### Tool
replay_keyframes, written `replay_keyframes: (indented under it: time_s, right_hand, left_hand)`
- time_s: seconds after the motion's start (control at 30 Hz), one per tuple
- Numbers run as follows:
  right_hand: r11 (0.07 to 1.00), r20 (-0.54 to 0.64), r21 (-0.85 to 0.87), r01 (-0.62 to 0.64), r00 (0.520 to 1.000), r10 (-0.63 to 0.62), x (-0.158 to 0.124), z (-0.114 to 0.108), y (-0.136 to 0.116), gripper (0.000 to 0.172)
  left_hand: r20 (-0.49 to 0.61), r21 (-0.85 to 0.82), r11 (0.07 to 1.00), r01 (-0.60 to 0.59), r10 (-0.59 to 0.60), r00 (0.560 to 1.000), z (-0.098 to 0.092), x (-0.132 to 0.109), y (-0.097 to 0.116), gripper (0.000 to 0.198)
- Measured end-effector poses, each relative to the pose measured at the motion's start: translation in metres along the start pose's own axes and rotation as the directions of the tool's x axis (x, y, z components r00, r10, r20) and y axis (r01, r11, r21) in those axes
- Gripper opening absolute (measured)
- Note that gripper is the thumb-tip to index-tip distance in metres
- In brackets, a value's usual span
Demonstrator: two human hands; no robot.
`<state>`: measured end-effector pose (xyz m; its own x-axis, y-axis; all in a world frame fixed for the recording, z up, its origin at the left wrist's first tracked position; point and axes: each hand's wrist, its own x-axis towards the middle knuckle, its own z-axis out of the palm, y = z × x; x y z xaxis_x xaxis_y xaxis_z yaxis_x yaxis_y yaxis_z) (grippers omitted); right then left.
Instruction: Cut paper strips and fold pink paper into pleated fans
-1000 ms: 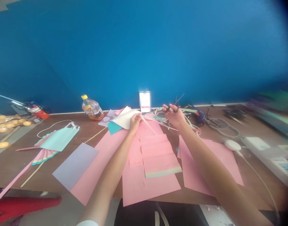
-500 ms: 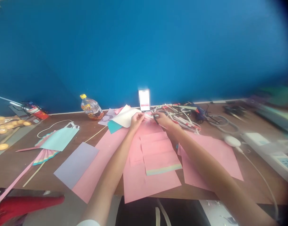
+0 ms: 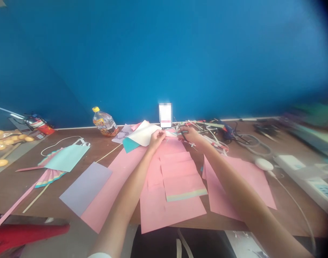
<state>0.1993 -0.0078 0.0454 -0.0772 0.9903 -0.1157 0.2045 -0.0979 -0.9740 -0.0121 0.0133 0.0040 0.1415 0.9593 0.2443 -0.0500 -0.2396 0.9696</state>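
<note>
My left hand (image 3: 156,141) is closed, its fingertips pinching one end of a small pale paper strip (image 3: 171,134) above the pink sheets. To the right, my right hand (image 3: 191,135) is closed around a thin tool with dark handles, which looks like scissors (image 3: 183,134). The tool's blades point toward the strip; they are too small and blurred to make out fully. Beneath and in front of the hands lies a creased pink paper (image 3: 180,175) with a yellow and blue striped edge. A cream and teal sheet (image 3: 142,134) lies beside my left hand.
A phone (image 3: 165,114) stands against the blue wall. Tangled strips and cables (image 3: 212,138) lie right of it. A bottle (image 3: 105,123), a lilac sheet (image 3: 86,188) and a light-blue paper piece (image 3: 68,157) are on the left. A power strip (image 3: 309,179) is at right.
My right hand has shifted slightly right, away from my left hand, and the tool in it looks more spread. My left hand stays nearly in place. The view has moved slightly.
</note>
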Motion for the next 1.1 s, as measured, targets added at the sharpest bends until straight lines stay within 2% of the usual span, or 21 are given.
replay_keyframes:
  time_s: [0.23,0.37,0.47,0.67,0.8,0.93,1.1]
  right_hand:
    - [1.0,-0.04,-0.019,0.007,0.999,-0.008,0.003,-0.012,0.001,0.028]
    - [0.985,0.053,-0.173,-0.016,0.998,0.026,-0.004,-0.011,-0.003,0.026]
    - [0.966,0.093,-0.256,-0.037,0.994,0.062,-0.008,-0.009,-0.006,0.021]
    - [0.942,0.05,-0.334,-0.045,0.997,0.065,-0.008,-0.009,-0.007,0.019]
    - [0.869,0.017,-0.493,0.046,0.999,-0.043,-0.006,-0.012,-0.007,0.017]
    - [0.759,-0.015,-0.646,0.083,0.993,-0.121,-0.002,-0.015,-0.004,0.024]
    - [0.723,-0.035,-0.686,0.08,0.989,-0.143,0.002,-0.016,0.001,0.031]
  left_hand:
    - [0.202,0.164,0.986,-0.037,0.004,0.979,0.003,-0.003,-0.002,0.024]
    - [0.164,0.377,0.921,-0.103,0.043,0.986,0.006,-0.004,-0.007,0.014]
    - [0.13,0.466,0.872,-0.15,0.101,0.986,0.006,-0.003,-0.009,0.01]
    - [0.121,0.53,0.83,-0.174,0.128,0.984,-0.002,0.001,-0.005,0.009]
    - [0.163,0.543,0.816,-0.2,0.131,0.978,-0.003,0.003,0.0,0.011]
    - [0.268,0.527,0.815,-0.241,0.109,0.957,0.0,0.005,0.008,0.012]
    - [0.494,0.488,0.836,-0.25,-0.029,0.869,0.0,0.009,0.014,0.013]
